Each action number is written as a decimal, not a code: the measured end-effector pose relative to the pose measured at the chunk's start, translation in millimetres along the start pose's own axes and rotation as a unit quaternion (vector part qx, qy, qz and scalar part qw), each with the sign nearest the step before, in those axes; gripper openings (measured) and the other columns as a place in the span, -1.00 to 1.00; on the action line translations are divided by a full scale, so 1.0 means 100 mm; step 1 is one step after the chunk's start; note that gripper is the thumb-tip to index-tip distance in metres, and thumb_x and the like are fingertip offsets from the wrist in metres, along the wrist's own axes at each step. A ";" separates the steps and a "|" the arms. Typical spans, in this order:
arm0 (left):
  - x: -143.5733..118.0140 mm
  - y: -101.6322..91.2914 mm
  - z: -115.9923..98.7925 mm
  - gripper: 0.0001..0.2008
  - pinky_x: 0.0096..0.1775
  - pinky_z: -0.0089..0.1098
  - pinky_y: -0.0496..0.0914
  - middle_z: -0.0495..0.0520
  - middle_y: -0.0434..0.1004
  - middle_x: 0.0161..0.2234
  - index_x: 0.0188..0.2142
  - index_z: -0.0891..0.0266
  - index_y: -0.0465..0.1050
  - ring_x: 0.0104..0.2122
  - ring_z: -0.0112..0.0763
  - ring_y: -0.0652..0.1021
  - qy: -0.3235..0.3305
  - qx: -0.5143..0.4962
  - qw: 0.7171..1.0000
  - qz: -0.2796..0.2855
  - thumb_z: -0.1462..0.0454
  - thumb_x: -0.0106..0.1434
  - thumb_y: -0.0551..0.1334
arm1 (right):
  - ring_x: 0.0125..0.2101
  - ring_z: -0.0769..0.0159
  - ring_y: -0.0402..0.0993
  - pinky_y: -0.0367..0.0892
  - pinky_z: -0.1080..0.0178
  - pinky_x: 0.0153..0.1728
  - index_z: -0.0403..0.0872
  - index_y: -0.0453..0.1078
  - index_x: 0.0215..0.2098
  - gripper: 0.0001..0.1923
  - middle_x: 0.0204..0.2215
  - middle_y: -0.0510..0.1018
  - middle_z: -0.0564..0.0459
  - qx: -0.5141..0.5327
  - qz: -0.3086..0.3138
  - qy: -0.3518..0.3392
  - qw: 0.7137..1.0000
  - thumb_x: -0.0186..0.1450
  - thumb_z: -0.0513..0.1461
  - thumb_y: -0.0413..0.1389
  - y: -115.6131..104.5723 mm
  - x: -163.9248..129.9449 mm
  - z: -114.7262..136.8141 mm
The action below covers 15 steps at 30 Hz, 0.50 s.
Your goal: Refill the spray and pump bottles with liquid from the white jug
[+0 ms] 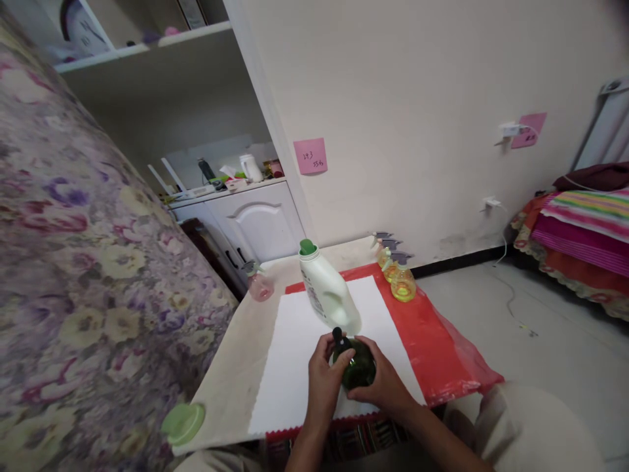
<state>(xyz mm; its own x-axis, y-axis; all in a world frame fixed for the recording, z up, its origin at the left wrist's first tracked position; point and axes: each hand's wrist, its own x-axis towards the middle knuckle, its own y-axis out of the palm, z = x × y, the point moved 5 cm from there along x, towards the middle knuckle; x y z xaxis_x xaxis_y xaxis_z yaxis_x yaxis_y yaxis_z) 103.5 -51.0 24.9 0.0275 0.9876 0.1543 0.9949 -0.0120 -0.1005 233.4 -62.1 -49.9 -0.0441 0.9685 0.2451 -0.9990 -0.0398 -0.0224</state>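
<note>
Both hands are working on a small dark green bottle (358,367) near the front edge of the counter (236,373), over a white sheet (299,354) that is lying on a red plastic cover (432,341). The right hand (383,387) is wrapping around the bottle's round body from the right side, and the left hand (324,380) is closing on its black top (338,335), fingers curled at the neck. It looks like the top is being turned or seated; whether it is coming off or going on cannot be told.

To do this well, the right hand should be keeping the body upright and steady while the left is turning squarely around the neck, so nothing is tipping onto the sheet.

Just behind the hands, a white detergent bottle (328,288) with a green cap (307,247) is standing close, leaning in the view; its contents are hidden. Farther back right, yellow spray bottles (401,283) are holding yellow liquid. Back left, a pink spray bottle (259,286) is sitting near the counter's edge. A pale green lid (183,423) is lying at the front left corner. How full the green bottle is cannot be told.
</note>
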 end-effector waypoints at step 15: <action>0.19 0.16 -0.10 -0.73 -0.06 -0.34 0.35 0.04 0.59 -0.21 -0.18 0.24 0.49 -0.15 -0.24 0.52 0.033 0.034 0.991 0.128 0.26 0.09 0.31 | 0.17 -0.01 0.22 0.13 -0.07 0.17 0.04 0.04 0.21 0.03 0.17 0.31 -0.10 0.081 0.021 -0.031 0.996 -0.15 -0.17 0.41 -0.08 0.05 0.02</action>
<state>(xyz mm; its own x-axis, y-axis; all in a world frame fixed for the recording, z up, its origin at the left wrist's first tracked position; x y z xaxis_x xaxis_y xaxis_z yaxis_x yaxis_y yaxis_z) 120.6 -34.3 35.8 0.2874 0.9412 0.1777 0.9453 -0.2488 -0.2111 241.1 -57.3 -46.7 -0.0822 0.9482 0.3068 -0.9846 -0.1249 0.1221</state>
